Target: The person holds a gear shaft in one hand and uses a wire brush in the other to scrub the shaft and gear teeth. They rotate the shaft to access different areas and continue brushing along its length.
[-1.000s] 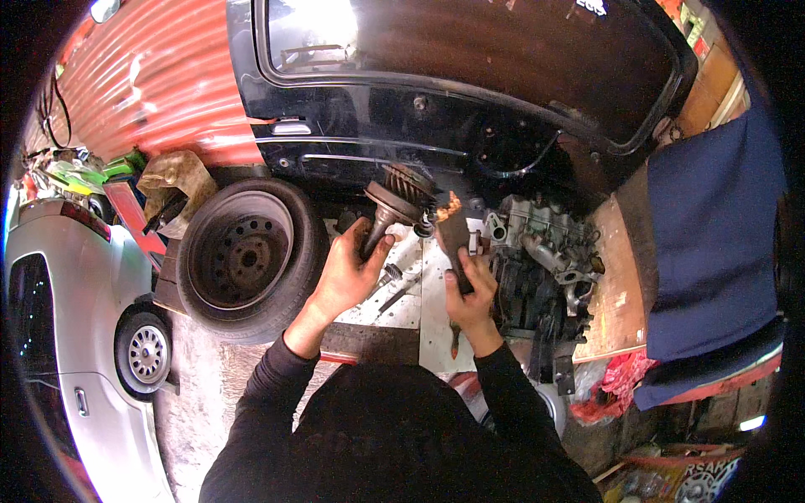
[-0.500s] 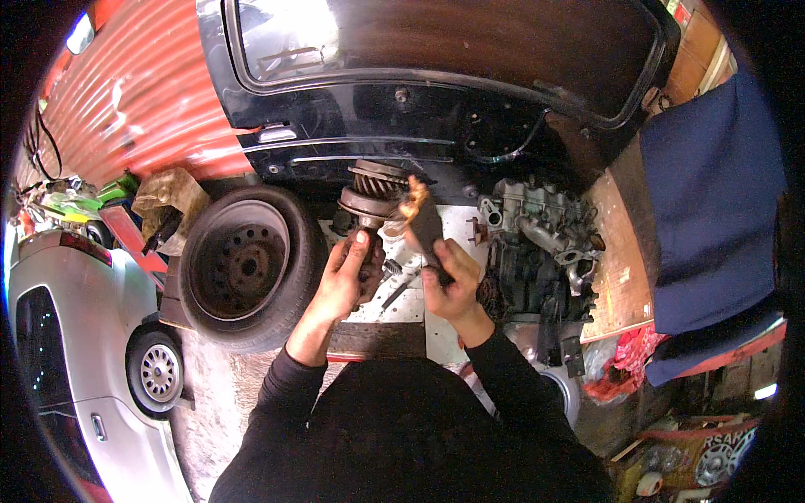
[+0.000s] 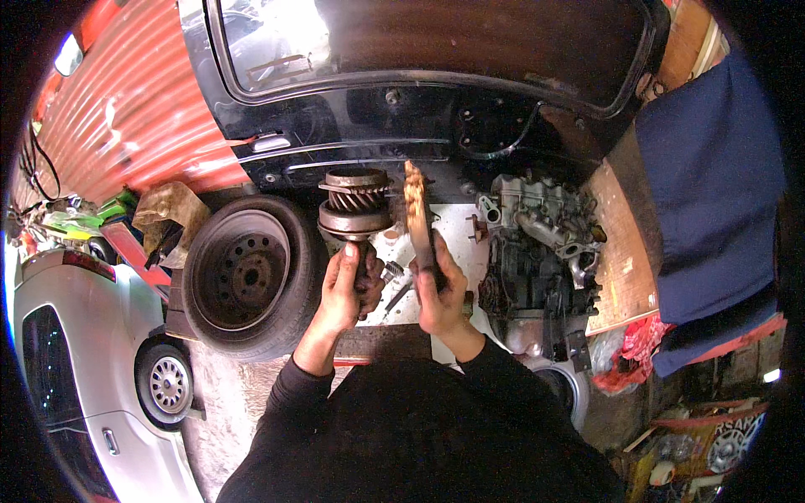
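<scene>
My left hand is wrapped round the lower shaft of a dark metal gear shaft. Its slanted-tooth gear and wide ring point upward, away from me. In my right hand is a brush with a wooden body and yellowish bristles, probably a wire brush, held nearly upright. A narrow gap separates its bristles from the gears. Both hands are over a white work surface, where a small toothed part and a dark rod lie just beyond my fingers.
To the left stands a wheel with a tyre. An engine block sits on the right, beside a wooden board and dark blue cloth. A dark vehicle panel closes off the back. A silver car is at far left.
The brush has swung more upright and come away from the gears. The gear shaft has shifted slightly left and down, still in my left hand. My view has tilted a little.
</scene>
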### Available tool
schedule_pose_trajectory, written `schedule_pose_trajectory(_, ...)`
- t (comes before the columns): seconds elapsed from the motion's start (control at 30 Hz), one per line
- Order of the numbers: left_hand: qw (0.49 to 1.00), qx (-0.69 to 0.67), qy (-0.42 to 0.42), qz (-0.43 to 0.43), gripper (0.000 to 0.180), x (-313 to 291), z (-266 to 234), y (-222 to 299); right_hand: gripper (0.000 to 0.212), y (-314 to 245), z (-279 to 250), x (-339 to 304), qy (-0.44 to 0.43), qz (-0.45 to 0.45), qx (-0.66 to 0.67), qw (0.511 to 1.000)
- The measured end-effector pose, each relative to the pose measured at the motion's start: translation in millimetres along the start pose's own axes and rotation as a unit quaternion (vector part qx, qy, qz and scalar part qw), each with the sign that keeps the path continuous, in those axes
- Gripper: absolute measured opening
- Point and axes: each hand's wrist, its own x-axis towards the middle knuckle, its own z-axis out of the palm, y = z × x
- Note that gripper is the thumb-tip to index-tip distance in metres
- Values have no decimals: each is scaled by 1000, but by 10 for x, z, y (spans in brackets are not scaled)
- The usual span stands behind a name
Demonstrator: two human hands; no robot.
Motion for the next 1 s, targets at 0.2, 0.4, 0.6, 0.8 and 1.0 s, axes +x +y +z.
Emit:
schedule_pose_trajectory(0.2, 998, 32, -24, 55, 47, 12, -49, -12, 59, -77, 19, 0, -6, 13, -54, 998)
schedule_pose_trajectory(0.4, 1000, -12, 23, -6, 47, 21, 63, 63, 54, -270, 45, 249, 3, 103, -128, 986)
schedule_pose_trajectory(0.6, 987, -127, -4, -95, 44, 46, -1, 31, 55, -244, -22, 218, -44, -6, -161, 986)
schedule_pose_trajectory(0.8, 938, -288, -46, -185, 40, 133, -200, -128, 50, -250, -80, 185, -93, -39, -233, 967)
schedule_pose_trajectory(1.0, 936, -288, -32, -200, 38, 107, -195, -273, 49, -90, -138, 115, -62, 8, -190, 980)
